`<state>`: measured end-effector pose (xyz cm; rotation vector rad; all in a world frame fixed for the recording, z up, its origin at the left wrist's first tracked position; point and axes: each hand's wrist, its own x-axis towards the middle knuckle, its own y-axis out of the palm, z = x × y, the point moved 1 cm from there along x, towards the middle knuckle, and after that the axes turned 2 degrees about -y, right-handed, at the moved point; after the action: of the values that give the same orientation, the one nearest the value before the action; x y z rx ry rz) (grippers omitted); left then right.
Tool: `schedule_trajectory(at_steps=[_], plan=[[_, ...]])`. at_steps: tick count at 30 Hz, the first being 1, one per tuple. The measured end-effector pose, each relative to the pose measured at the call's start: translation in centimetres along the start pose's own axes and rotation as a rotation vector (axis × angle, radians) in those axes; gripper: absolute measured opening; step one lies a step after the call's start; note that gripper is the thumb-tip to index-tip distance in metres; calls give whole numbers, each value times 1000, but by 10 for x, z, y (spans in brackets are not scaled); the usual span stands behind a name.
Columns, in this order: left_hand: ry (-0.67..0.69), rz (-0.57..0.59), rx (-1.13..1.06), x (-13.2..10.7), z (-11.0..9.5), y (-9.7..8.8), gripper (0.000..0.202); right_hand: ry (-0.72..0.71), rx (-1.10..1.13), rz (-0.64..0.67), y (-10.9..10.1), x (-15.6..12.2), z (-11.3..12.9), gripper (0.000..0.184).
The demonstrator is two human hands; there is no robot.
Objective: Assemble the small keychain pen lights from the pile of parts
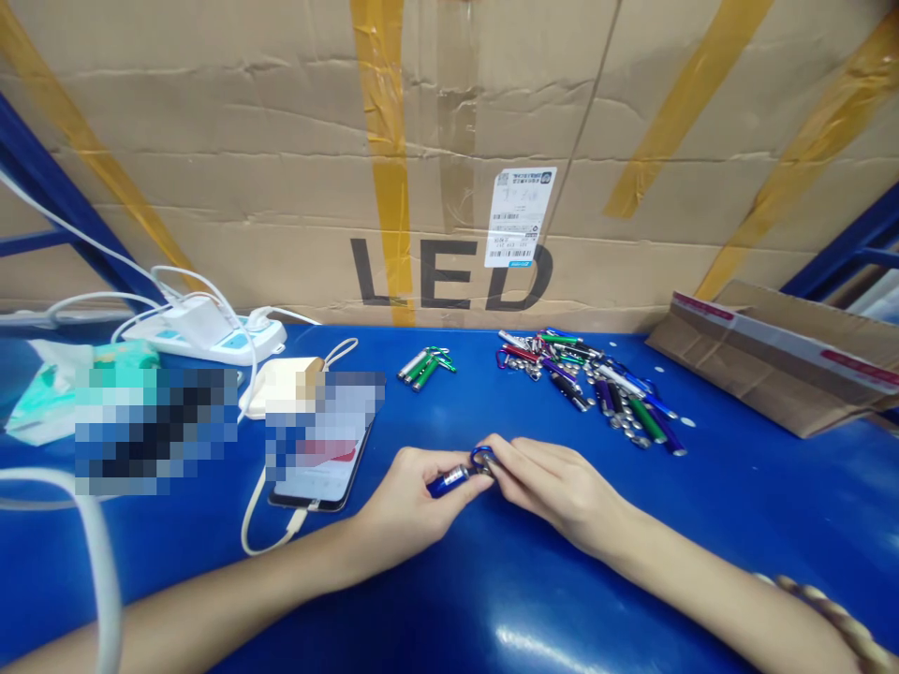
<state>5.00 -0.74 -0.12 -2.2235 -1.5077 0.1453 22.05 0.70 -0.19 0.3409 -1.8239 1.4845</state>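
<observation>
My left hand point(414, 496) is closed around a small blue keychain flashlight point(448, 481), a metal cylinder with a label near its end. Pinched in the fingertips of my right hand point(554, 477) is the blue carabiner clip point(481, 456) at the flashlight's end. The two hands nearly meet over the blue table, and the fingers partly hide the joint between clip and cylinder. Beyond them lies a small group of green and silver keychain flashlights point(426, 367) with green clips. Farther right spreads a larger pile of keychain flashlights point(590, 374) in several colours.
A phone point(316, 482) on a charging cable lies left of my hands, beside a cream power bank point(281, 386). A white power strip point(245, 342) and a tissue pack point(42, 393) are farther left. An open cardboard box point(765, 365) stands right; a large carton point(281, 187) walls the back.
</observation>
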Motion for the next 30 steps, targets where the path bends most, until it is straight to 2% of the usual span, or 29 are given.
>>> schedule_trajectory(at_steps=[3, 7, 10, 12, 15, 19, 21, 26, 30], plan=[[44, 3, 79, -1, 2, 1, 20, 76, 107, -13, 3, -2, 2, 25], [156, 86, 203, -6, 8, 4, 18, 429, 352, 13, 5, 0, 4, 25], [181, 49, 183, -8, 10, 6, 17, 606, 446, 98, 4, 2, 0, 26], [126, -34, 161, -6, 9, 5, 13, 634, 403, 155, 3, 1, -7, 27], [29, -136, 141, -4, 7, 4, 7, 614, 191, 202, 1, -7, -21, 28], [-3, -215, 143, -4, 5, 3, 7, 592, -58, 150, -4, -9, -28, 29], [11, -249, 142, -5, 6, 3, 5, 593, 4, 97, -8, -5, -22, 25], [133, -292, 194, -7, 8, 3, 2, 619, 445, 47, -8, 7, 0, 17], [183, -307, 256, -8, 9, 4, 7, 680, 559, 41, -6, 6, 8, 13]])
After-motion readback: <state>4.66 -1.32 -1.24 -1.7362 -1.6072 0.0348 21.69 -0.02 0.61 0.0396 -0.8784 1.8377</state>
